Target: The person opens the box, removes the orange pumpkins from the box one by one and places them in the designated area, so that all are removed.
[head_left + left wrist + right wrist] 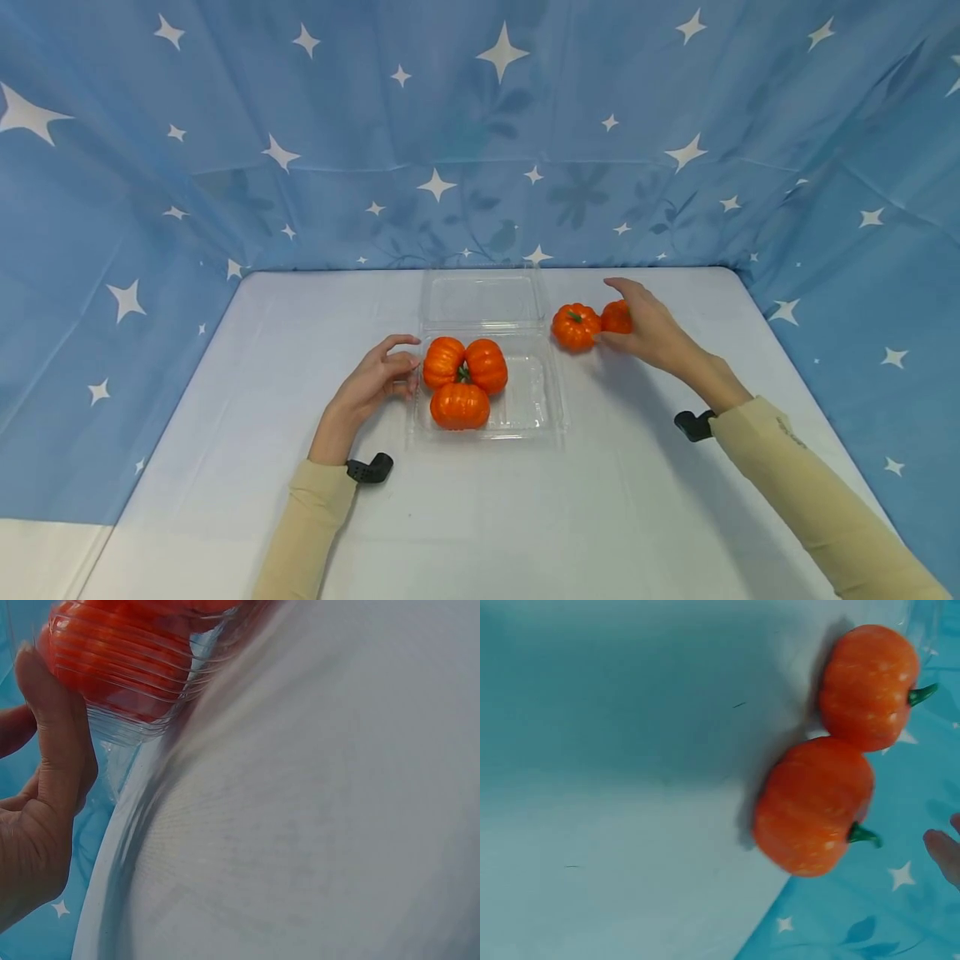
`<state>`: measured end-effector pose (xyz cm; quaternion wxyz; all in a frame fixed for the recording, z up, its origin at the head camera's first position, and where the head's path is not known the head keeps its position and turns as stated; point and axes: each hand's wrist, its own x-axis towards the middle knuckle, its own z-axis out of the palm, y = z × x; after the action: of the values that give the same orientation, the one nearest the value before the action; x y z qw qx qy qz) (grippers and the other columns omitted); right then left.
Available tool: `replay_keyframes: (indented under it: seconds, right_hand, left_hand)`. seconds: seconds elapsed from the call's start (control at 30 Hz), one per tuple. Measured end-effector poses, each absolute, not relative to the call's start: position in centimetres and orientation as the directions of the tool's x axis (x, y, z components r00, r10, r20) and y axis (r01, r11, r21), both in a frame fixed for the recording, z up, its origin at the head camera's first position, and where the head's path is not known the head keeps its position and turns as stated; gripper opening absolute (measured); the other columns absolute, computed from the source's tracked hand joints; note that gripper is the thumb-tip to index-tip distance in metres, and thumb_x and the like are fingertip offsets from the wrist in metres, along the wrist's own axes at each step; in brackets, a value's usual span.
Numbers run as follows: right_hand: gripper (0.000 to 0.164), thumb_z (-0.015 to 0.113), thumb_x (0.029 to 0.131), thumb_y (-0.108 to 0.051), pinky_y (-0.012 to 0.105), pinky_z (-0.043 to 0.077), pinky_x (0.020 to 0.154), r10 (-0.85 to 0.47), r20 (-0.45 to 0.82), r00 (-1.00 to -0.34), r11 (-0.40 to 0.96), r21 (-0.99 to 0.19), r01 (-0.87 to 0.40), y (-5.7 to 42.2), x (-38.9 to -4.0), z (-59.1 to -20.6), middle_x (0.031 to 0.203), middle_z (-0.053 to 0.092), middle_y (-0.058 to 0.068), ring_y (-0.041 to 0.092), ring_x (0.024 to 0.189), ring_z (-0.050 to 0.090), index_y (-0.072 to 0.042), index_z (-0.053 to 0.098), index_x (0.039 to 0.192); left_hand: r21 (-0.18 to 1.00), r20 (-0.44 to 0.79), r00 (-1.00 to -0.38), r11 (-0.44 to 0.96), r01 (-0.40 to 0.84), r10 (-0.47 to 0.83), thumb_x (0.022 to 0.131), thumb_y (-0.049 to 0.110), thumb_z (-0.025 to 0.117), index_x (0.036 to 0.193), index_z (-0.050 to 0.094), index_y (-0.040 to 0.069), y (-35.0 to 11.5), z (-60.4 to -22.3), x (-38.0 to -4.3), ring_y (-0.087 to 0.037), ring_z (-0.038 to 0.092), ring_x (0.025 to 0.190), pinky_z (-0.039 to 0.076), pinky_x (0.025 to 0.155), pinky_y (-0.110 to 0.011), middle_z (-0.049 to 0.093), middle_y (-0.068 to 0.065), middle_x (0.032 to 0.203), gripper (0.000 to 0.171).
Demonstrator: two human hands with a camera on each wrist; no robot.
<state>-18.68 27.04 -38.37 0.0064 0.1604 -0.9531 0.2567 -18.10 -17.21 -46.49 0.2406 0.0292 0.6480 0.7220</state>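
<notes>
A clear plastic clamshell box (pixel 528 390) holds three small orange pumpkins (pixel 460 407) grouped in its left part. My left hand (pixel 378 375) is at the box's left wall, fingers loosely bent; in the left wrist view a fingertip (pixel 26 656) overlaps the ribbed plastic. To the right of the box, two more pumpkins stand side by side, a left one (pixel 576 327) and a right one (pixel 616 317). Over the right one, my right hand (pixel 652 329) spreads thumb and fingers. In the right wrist view, a fingertip (pixel 943 855) shows apart from the green-stemmed pumpkin (pixel 814 806).
The box's hinged lid (pixel 483 298) lies folded back behind it. A white cloth (pixel 487 517) covers the table. Blue curtains with white stars (pixel 480 125) hang behind and at both sides. Each wrist wears a black band.
</notes>
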Motion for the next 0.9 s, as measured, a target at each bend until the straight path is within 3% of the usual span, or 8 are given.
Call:
replay_keyframes:
  seconds: [0.3, 0.5, 0.9]
  right_hand:
    - [0.081, 0.081, 0.090, -0.017, 0.066, 0.037, 0.114, -0.380, 0.048, -0.924, 0.794, -0.496, -0.352, 24.8, -18.7, -36.6, 0.158, 0.037, 0.026, 0.046, 0.144, 0.037, 0.002, 0.036, 0.154]
    - [0.083, 0.082, 0.090, -0.026, 0.063, 0.041, 0.113, -0.435, -0.025, -0.900, 0.774, -0.522, -0.359, 22.6, -18.9, -35.4, 0.159, 0.038, 0.021, 0.043, 0.140, 0.045, -0.002, 0.036, 0.155]
    - [0.071, 0.080, 0.091, -0.024, 0.059, 0.045, 0.111, -0.544, -0.141, -0.827, 0.758, -0.504, -0.413, 18.8, -19.1, -34.7, 0.158, 0.040, 0.021, 0.041, 0.140, 0.046, -0.006, 0.044, 0.150]
  left_hand:
    - [0.952, -0.271, -0.881, -0.031, -0.306, 0.388, 0.104, 0.009, 0.056, 0.149, 0.037, 0.003, -17.0, -46.2, -18.3, -0.016, 0.059, 0.064, 0.055, 0.058, -0.027, 0.062, -0.003, 0.079, 0.049]
    - [0.952, -0.270, -0.880, -0.031, -0.306, 0.391, 0.104, 0.010, 0.056, 0.148, 0.037, 0.003, -17.2, -46.2, -18.4, -0.016, 0.059, 0.063, 0.055, 0.058, -0.027, 0.062, -0.004, 0.078, 0.048]
    - [0.948, -0.280, -0.882, -0.036, -0.316, 0.379, 0.104, 0.011, 0.057, 0.147, 0.039, 0.004, -17.3, -46.4, -18.3, -0.016, 0.058, 0.063, 0.056, 0.058, -0.027, 0.062, -0.003, 0.078, 0.046]
